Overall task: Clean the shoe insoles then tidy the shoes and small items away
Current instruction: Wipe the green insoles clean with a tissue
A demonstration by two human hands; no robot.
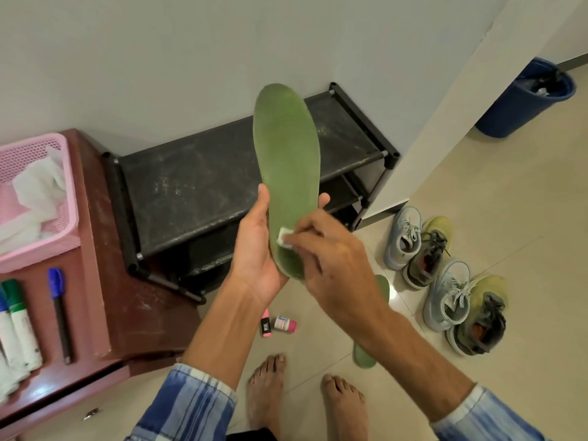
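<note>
Head view: a person's left hand (pixel 257 246) grips the heel end of a green insole (pixel 286 160), held upright above a black shoe rack (pixel 197 186), while the right hand (pixel 331 259) pinches a small white wipe (pixel 284 237) against its lower face. Firm strokes from heel to toe, with steady support behind, would likely clean best. A second insole (pixel 366 356) and two pairs of shoes (pixel 445 281) lie on the floor.

Beige tiled floor (pixel 509 202) with four lace-up sneakers (pixel 445 297) right of the right hand (pixel 331 249), green foam insole (pixel 364 358) beneath its forearm.
</note>
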